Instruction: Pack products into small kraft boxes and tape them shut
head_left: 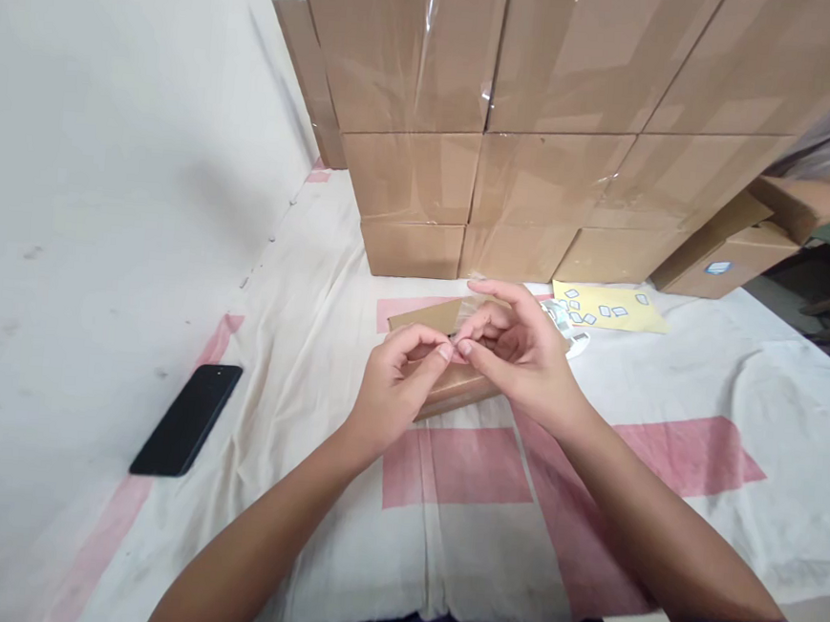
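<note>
Fingers of left hand (389, 381) and right hand (519, 350) pinched narrow, tips meeting mid-frame; cannot tell what sits between. Small brown cardboard box (458, 387) beneath, on cloth-covered worktop (338, 554). Yellow sheet (648, 320) with blue-edged stickers (605, 311) right of centre; black rectangular phone (187, 420) lower left; taped brown cartons (547, 182) stacked top.

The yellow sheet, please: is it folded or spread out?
Spread out: the yellow sheet lies flat on the cloth, its stickers visible.
</note>
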Motion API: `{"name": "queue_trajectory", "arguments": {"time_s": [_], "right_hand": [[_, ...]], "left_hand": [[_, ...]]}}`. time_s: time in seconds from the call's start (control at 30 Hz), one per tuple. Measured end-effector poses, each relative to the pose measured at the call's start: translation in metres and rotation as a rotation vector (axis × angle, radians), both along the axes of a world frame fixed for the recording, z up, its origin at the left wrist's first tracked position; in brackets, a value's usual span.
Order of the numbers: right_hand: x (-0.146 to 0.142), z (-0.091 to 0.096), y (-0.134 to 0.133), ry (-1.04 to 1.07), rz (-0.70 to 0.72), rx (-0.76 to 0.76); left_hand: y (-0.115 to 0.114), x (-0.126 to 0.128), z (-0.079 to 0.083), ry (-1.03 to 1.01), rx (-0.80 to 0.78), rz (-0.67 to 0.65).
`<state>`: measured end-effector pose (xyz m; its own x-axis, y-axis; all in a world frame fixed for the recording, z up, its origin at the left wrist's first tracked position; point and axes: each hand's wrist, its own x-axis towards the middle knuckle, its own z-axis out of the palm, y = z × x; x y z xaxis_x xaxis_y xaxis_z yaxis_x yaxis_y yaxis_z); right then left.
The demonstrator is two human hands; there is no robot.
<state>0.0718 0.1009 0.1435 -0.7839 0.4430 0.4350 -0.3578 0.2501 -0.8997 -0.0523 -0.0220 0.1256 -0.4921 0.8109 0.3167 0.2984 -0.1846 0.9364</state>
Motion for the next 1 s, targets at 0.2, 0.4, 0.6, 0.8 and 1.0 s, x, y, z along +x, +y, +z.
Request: {"name": "queue_trajectory", "arguments": {"time_s": [0.2, 0.4, 0.6, 0.8, 1.0], "right_hand": [[-0.003, -0.003, -0.005, 0.010, -0.070, -0.028], [-0.005, -0.006, -0.005, -0.003, -0.113, 0.004], [-0.002, 0.001, 0.004, -0.002, -0.159, 0.101], [0.007, 0.007, 0.032, -0.078, -0.224, 0.252], [0.008, 0.002, 0.053, -0.224, -0.095, 0.103]], "left_hand": [[0.000, 0.005, -0.003, 0.013, 0.062, 0.058], [0.000, 0.011, -0.008, 0.057, 0.077, 0.150], [0.005, 0.006, -0.013, 0.501, 0.188, 0.231], [0.009, 0.004, -0.019, 0.889, -0.091, 0.224], [0.003, 0.004, -0.010, 1.018, -0.253, 0.133]]}}
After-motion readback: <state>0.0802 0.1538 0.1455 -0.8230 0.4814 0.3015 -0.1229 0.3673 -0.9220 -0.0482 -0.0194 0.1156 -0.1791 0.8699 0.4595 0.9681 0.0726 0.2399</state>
